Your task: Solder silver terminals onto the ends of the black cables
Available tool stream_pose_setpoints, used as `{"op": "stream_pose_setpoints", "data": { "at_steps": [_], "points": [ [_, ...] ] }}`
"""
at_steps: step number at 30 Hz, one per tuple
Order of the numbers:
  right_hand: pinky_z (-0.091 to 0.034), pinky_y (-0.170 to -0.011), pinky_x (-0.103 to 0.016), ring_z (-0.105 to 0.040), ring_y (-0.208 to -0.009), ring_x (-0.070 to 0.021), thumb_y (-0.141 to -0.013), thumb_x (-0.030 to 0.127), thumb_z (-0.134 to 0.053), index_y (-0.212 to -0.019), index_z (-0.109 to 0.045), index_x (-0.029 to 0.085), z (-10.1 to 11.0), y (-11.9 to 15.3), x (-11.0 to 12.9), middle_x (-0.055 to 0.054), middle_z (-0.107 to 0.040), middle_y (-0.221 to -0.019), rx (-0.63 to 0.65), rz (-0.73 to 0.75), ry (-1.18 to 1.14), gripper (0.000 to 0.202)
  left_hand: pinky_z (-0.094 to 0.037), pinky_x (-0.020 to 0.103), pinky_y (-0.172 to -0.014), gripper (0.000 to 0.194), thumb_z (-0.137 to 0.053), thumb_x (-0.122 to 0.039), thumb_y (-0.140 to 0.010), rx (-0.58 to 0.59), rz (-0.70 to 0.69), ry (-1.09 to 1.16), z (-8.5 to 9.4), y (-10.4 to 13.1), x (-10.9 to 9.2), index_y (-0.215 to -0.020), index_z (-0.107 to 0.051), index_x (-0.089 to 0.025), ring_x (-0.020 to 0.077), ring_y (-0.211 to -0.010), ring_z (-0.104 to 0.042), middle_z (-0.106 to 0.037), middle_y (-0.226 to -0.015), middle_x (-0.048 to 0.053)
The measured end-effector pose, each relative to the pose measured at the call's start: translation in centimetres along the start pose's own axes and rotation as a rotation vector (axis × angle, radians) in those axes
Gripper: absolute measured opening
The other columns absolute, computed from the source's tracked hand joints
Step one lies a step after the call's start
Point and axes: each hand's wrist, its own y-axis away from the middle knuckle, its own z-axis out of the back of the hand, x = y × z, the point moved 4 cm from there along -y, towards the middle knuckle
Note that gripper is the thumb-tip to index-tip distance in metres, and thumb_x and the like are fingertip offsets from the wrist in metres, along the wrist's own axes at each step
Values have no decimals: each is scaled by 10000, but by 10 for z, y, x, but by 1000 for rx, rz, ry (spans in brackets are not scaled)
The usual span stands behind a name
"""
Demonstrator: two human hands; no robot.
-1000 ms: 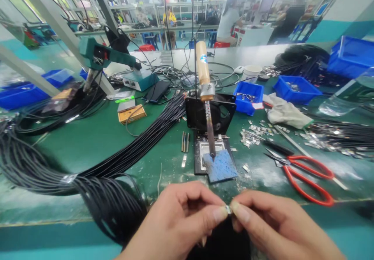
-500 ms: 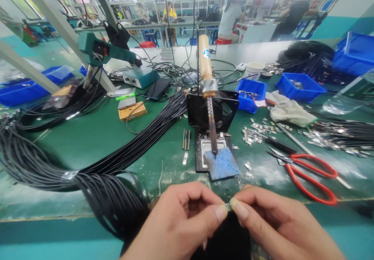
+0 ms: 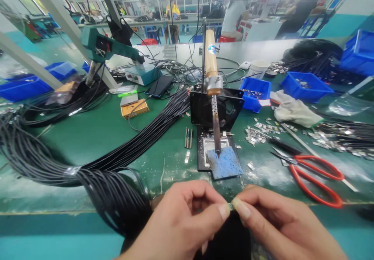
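Thumb and forefinger of my left hand [image 3: 194,215] are pinched on a small shiny metal piece [image 3: 230,206]. From the other side, my right hand [image 3: 269,213] pinches the same piece, so it is mostly hidden between the fingertips. Both hands are at the table's front edge. Just beyond them a soldering iron [image 3: 214,80] with a wooden handle stands tip down, its tip at a blue sponge [image 3: 224,164]. A bundle of black cables [image 3: 140,143] runs across the table, its near end hanging down beside my left arm.
To the right lie red-handled scissors [image 3: 315,170], scattered small metal parts [image 3: 258,133] and a white glove [image 3: 295,110]. Blue bins [image 3: 305,86] stand farther back. A black fan [image 3: 216,108] is behind the iron. At left is a green heat gun [image 3: 109,49]. Other people sit in the background.
The whole view has shifted slightly, so the table's things appear a little farther right. Both hands keep their pinch on the small piece.
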Motion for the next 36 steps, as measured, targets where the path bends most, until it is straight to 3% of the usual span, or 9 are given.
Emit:
{"op": "stream_pose_setpoints", "data": {
  "at_steps": [11, 22, 26, 30, 33, 36],
  "points": [
    [-570, -594, -220, -687, -662, -160, -989, 448, -528, -898, -727, 281, 1, -1, -2, 19, -719, -740, -7, 35, 26, 276, -318, 200, -440, 227, -679, -374, -879, -3, -1, -23, -3, -1, 0, -789, -606, -179, 82, -475, -373, -471, -572, -69],
    [-579, -624, -228, -704, -702, -173, -975, 437, -560, -882, -733, 242, 1, -2, 3, -4, -730, -748, -1, -2, -55, 276, -364, 194, -462, 218, -701, -359, -877, 17, 14, -9, 0, -1, 2, -812, -659, -155, 86, -498, -438, -530, -600, -42],
    [-568, -595, -190, -691, -656, -139, -981, 416, -567, -876, -735, 252, 2, -4, 3, 22, -731, -723, -21, 26, -35, 258, -374, 193, -475, 227, -735, -357, -861, 46, -1, 32, 1, -3, 2, -825, -679, -141, 86, -509, -449, -531, -598, -41],
    [-601, -625, -177, -735, -713, -130, -973, 321, -614, -1005, -715, 271, 10, 0, 5, 19, -759, -865, -168, 276, 189, 117, -382, 196, -471, 236, -737, -364, -865, 34, -4, 43, 3, -4, 2, -828, -675, -140, 86, -503, -449, -534, -599, -43],
    [-630, -804, -229, -767, -890, -176, -945, 221, -636, -1150, -689, 261, 13, 13, 6, -36, -772, -1076, -334, 569, 465, 215, -393, 201, -479, 229, -709, -367, -889, 18, -15, 29, 2, -4, 2, -840, -668, -147, 85, -503, -445, -534, -608, -48],
    [-622, -911, -305, -776, -932, -207, -1015, 203, -472, -1236, -683, 266, 10, 23, 5, -54, -790, -1105, -375, 720, 597, 312, -387, 204, -483, 230, -694, -376, -895, 22, -2, 7, 0, -4, 1, -849, -667, -153, 85, -503, -439, -528, -613, -53]
  ]
}}
